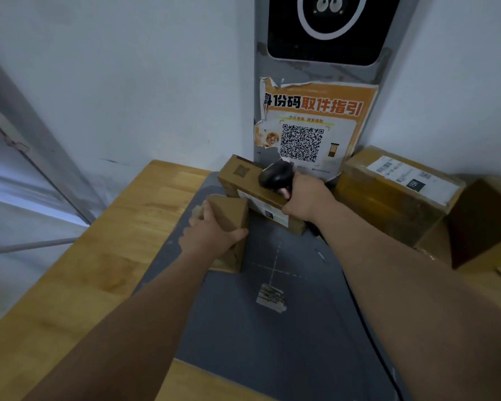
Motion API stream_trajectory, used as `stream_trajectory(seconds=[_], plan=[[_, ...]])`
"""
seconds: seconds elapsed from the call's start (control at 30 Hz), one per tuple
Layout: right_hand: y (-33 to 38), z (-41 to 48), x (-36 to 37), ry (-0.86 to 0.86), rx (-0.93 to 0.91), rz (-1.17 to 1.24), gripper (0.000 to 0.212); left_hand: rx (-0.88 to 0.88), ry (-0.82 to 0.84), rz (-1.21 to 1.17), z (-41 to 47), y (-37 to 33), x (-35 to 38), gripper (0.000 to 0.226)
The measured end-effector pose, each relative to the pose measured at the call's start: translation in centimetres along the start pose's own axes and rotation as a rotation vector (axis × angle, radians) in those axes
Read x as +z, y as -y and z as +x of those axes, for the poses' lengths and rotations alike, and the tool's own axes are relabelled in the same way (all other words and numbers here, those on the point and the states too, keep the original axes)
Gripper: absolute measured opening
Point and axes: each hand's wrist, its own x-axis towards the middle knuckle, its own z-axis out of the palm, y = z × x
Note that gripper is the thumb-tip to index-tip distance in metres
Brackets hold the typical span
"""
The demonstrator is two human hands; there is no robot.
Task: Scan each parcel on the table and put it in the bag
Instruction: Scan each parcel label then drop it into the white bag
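At center frame, a person's left hand point(209, 235) closes its grip on a small box point(229, 212) of plain brown cardboard. The fingers wrap over the box's far end and the thumb presses along its near side. The box sits tilted at the upper left of a grey mat point(272, 342); whether its lower end rests on the mat cannot be told.

Just to the right, the right hand point(307, 198) has its grip tight round the handle of a black scanner point(275, 175). The scanner's rounded head is over a long box point(235, 180). This flat cardboard parcel stands on its edge on the mat, with a white label on the side facing the camera.

The mat carries a dashed cross and a worn barcode sticker point(271, 296). It lies on a pale wooden worktop point(84, 270), and a black cable point(368, 328) runs down the mat's right edge.

At the right of the frame, a bigger box point(388, 198) with a white shipping label point(411, 175) sits against the wall. A dark brown box point(483, 221) is just beside it at the frame's right edge.

Behind the parcels rises a grey pillar point(261, 68) bearing a dark screen and a torn orange poster point(315, 123) with a QR code.
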Motion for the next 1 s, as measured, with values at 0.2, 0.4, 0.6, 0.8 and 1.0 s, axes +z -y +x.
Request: stream_trajectory(seconds=[0.2, 0.4, 0.6, 0.8, 1.0], plan=[[-0.2, -7.0, 0.7, -0.014, 0.010, 0.000, 0.054, -0.116, -0.021, -0.430, -6.0, 2.1, 0.9, 0.110], [-2.7, -20.5, 1.6, 0.067, -0.027, 0.133, 0.063, -0.127, 0.009, -0.373, -16.9, 5.3, 4.4, 0.106], [-5.9, -33.9, 2.3, 0.064, 0.065, 0.163, 0.054, -0.069, -0.016, -0.529, -29.6, 6.5, 9.5, 0.092], [-10.4, -45.0, 3.2, 0.071, 0.269, 0.641, 0.029, -0.071, -0.011, -0.680, -39.9, 7.3, 12.9, 0.085], [-14.7, -53.6, 6.5, 0.162, 0.554, 1.195, 0.025, 0.028, -0.043, -0.677, -46.1, 7.1, 14.0, 0.087]])
